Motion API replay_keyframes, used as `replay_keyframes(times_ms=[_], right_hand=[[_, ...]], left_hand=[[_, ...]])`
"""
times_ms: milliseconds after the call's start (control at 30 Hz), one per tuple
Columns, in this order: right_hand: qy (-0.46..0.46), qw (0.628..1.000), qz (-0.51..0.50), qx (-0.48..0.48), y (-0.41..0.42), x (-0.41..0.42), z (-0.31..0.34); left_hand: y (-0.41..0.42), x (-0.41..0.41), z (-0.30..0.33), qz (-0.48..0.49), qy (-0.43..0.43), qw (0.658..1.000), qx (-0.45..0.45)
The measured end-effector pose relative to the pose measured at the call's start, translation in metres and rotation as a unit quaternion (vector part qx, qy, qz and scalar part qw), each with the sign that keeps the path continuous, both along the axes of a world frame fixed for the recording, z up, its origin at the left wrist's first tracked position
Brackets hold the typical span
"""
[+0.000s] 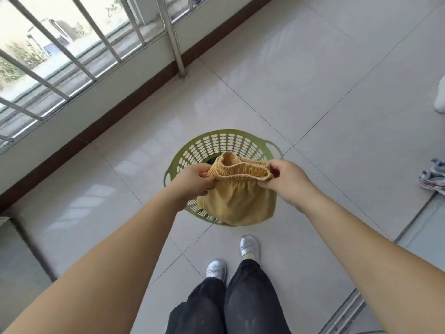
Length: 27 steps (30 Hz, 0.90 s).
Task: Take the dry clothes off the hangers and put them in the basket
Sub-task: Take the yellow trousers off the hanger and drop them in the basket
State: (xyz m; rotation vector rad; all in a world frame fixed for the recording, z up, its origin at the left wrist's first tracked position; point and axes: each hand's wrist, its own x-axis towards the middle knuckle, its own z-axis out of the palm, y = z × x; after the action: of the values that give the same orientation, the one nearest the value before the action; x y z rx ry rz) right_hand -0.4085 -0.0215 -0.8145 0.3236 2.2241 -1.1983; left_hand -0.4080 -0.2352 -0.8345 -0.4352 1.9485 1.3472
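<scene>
Yellow shorts (238, 201) hang over the green basket (226, 143), waistband uppermost, its long axis running 9 to 3 o'clock. Left hand (195, 182) pinches the waistband's 9 o'clock end; right hand (286, 179) pinches the 3 o'clock end, fingers curled. Dark clothing lies inside the basket. Railing (72, 54) stands at 10 o'clock.

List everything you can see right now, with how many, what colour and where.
Basket: one, green, perforated, on the floor ahead of the feet.
Garment: one, yellow, elastic waistband, held over the basket.
Dark item: one, inside the basket, mostly hidden.
Railing: one, metal bars, upper left.
Patterned cloth: one, blue and white, right edge on the floor.
Floor: pale tiles.
Shoes: two, silver.
Trousers: black.
Hands: left hand and right hand, each pinching the waistband.
</scene>
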Motion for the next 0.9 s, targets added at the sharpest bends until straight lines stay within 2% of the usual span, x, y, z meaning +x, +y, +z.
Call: replay_keyframes(times_ms=[300,533,633,733,833,900], right_hand=[[0.157,0.982,0.032,0.104,0.004,-0.113,-0.083],[0.240,0.955,0.086,0.149,0.008,-0.109,-0.159],[0.247,0.951,0.119,0.144,0.011,-0.079,-0.200],[0.213,0.949,0.177,0.154,0.012,-0.050,-0.239],[0.156,0.929,0.265,0.208,0.009,-0.024,-0.270],[0.089,0.908,0.333,0.237,0.006,-0.013,-0.287]], left_hand=[[0.023,-0.093,-0.087,0.091,0.105,0.990,0.005],[0.021,-0.102,-0.158,0.108,0.131,0.985,0.010],[0.019,-0.085,-0.190,0.060,0.115,0.991,-0.018],[0.014,-0.064,-0.228,-0.032,0.098,0.992,-0.078],[0.011,-0.044,-0.264,-0.128,0.089,0.975,-0.157],[0.011,-0.033,-0.281,-0.217,0.039,0.950,-0.221]])
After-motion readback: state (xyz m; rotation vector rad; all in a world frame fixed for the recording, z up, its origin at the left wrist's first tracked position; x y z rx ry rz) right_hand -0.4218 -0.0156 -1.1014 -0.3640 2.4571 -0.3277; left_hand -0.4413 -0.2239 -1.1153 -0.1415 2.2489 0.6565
